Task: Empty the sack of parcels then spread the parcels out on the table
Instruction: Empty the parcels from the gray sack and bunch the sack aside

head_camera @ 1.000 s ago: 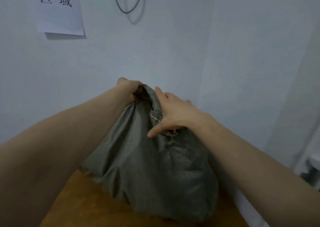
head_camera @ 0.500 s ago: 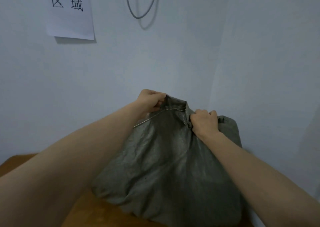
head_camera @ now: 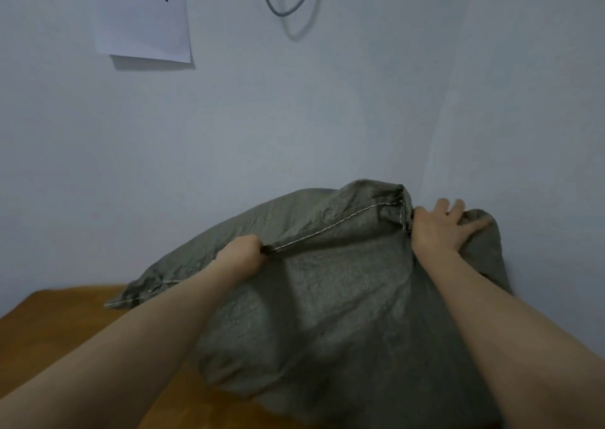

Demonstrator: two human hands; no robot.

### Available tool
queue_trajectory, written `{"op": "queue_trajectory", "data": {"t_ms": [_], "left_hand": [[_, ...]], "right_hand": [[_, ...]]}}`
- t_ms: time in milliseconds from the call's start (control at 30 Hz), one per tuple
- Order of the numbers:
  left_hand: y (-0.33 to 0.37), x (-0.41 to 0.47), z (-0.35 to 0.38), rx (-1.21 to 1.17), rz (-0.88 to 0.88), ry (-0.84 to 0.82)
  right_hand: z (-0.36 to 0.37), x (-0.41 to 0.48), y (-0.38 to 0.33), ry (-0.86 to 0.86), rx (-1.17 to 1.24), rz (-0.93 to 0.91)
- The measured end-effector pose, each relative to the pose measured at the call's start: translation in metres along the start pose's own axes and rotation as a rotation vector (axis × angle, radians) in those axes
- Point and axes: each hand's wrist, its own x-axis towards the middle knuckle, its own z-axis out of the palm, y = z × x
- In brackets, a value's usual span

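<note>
A pale blue-grey wall (head_camera: 294, 117) fills most of the view and meets a side wall (head_camera: 540, 101) at a soft corner on the right. A white sheet of paper (head_camera: 144, 26) (printed with black characters) hangs upper left, and a grey cable (head_camera: 288, 6) loops down beside it, casting a shadow. An orange-brown wooden table (head_camera: 49, 324) stands below in dim light.
</note>
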Motion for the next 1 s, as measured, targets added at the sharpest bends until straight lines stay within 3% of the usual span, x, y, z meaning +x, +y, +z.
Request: {"op": "queue_trajectory", "data": {"t_ms": [100, 200, 433, 567, 633, 767, 1000], "left_hand": [[0.011, 0.011, 0.005, -0.09, -0.061, 0.034], [0.015, 0.025, 0.006, -0.212, -0.152, 0.088], [0.007, 0.03, -0.023, -0.396, -0.275, 0.374], [-0.003, 0.021, -0.043, -0.463, -0.315, 0.494], [-0.007, 0.016, -0.055, -0.484, -0.328, 0.547], [-0.003, 0.008, -0.093, -0.504, -0.305, 0.671], [0.039, 0.002, -0.171, -0.558, -0.22, 0.856]], "right_hand": [[0.008, 0.009, 0.0, -0.155, 0.275, 0.198], [0.008, 0.017, -0.011, -0.206, 0.634, 0.332], [0.008, 0.02, -0.047, -0.11, 0.959, 0.161], [-0.009, -0.003, -0.072, -0.314, 1.408, 0.124], [-0.019, -0.01, -0.081, -0.354, 1.479, 0.095], [-0.037, -0.008, -0.082, -0.23, 1.532, 0.013], [-0.085, 0.018, -0.064, 0.006, 1.693, 0.047]]}}
